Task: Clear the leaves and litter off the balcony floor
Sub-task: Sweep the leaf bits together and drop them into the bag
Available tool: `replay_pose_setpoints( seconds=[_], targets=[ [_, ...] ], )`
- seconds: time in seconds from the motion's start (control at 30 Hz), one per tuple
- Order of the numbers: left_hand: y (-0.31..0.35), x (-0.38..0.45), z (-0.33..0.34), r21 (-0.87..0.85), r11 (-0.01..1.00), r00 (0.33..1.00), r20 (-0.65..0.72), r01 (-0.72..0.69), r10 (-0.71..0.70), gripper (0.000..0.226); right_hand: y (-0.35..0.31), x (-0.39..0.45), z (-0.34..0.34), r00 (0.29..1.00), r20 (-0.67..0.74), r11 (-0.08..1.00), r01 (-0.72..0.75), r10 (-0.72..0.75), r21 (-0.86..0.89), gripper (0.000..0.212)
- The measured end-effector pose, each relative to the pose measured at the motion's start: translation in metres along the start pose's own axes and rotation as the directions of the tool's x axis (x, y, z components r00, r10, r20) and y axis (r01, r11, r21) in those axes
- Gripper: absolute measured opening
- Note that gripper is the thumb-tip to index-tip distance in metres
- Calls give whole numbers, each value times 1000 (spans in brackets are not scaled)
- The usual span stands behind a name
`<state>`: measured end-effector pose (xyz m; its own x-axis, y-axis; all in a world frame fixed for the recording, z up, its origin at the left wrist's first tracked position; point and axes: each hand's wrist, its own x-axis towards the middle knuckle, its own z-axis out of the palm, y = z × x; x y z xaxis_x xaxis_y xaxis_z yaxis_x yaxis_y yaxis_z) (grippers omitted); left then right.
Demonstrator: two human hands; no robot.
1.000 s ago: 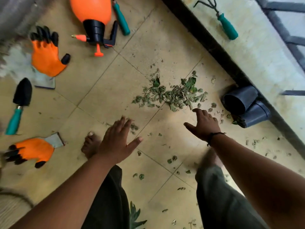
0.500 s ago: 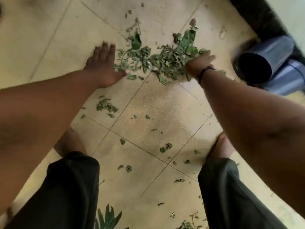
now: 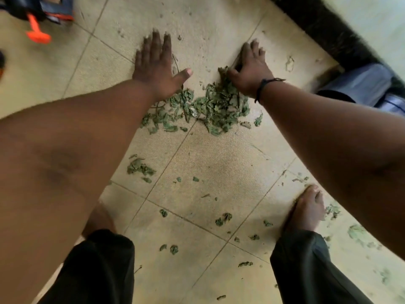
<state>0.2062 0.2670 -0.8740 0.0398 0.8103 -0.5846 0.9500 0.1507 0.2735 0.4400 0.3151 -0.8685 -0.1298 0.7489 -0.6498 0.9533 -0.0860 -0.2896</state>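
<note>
A heap of green, dried leaf pieces [image 3: 217,108] lies on the beige tiled balcony floor [image 3: 219,163], between my two wrists. My left hand [image 3: 155,64] is flat on the tile just beyond the heap's left side, fingers spread, holding nothing. My right hand [image 3: 249,66], with a black cord on the wrist, rests palm down at the heap's far right edge, its thumb against the leaves. Smaller leaf scraps [image 3: 140,167] are scattered nearer to me, around my bare feet.
Two dark plastic pots [image 3: 363,84] lie on their sides at the right by the black wall base [image 3: 324,29]. The orange and black sprayer nozzle [image 3: 37,36] is at the top left. My bare right foot [image 3: 306,211] stands among scraps.
Both hands have reached past the leaf heap and now press the floor on its far side. The heap sits closer to me and more bunched. The view has tilted down.
</note>
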Motion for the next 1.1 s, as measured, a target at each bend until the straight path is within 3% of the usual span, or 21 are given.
replay_pose_setpoints(
  seconds=[0.1, 0.2, 0.27, 0.33, 0.47, 0.67, 0.77, 0.9, 0.97, 1.03, 1.1],
  targets=[
    [-9, 0, 3, 56, 996, 985, 158, -73, 63, 97, -14, -22, 29, 987, 55, 988, 152, -152, 5, 79],
    [3, -33, 21, 38, 960, 931, 255, -278, 260, 91, -24, -53, 53, 947, 209, 962, 263, -244, -69, 77],
    [9, -69, 34, 15, 925, 882, 307, -379, 357, 87, -32, -63, 55, 941, 125, 941, 327, -316, -84, 65],
    [3, -98, 43, -38, 923, 885, 272, -383, 378, 85, -47, -56, 50, 935, -19, 931, 352, -355, -99, 56],
    [-41, -121, 46, -187, 966, 966, 154, -178, 208, 84, -92, -5, 34, 950, -85, 937, 278, -301, -213, 64],
    [-118, -129, 40, -129, 992, 999, 41, -14, 20, 75, -150, 58, 35, 979, 23, 931, 198, -201, -305, 84],
    [-146, -141, 34, -137, 989, 998, 11, 60, -58, 74, -145, 15, 70, 973, 88, 909, 231, -213, -347, 91],
    [-176, -169, 37, -201, 954, 975, 55, 224, -218, 76, -121, -81, 122, 932, 304, 859, 314, -198, -403, 88],
    [-187, -182, 42, -204, 939, 961, 77, 277, -266, 76, -130, -112, 142, 932, 317, 860, 304, -178, -411, 83],
    [-196, -193, 48, -194, 931, 951, 76, 309, -300, 75, -153, -128, 161, 918, 283, 848, 372, -276, -379, 81],
    [-206, -203, 55, -196, 918, 939, 56, 344, -340, 74, -181, -130, 180, 855, 291, 771, 515, -430, -375, 78]
  ],
)
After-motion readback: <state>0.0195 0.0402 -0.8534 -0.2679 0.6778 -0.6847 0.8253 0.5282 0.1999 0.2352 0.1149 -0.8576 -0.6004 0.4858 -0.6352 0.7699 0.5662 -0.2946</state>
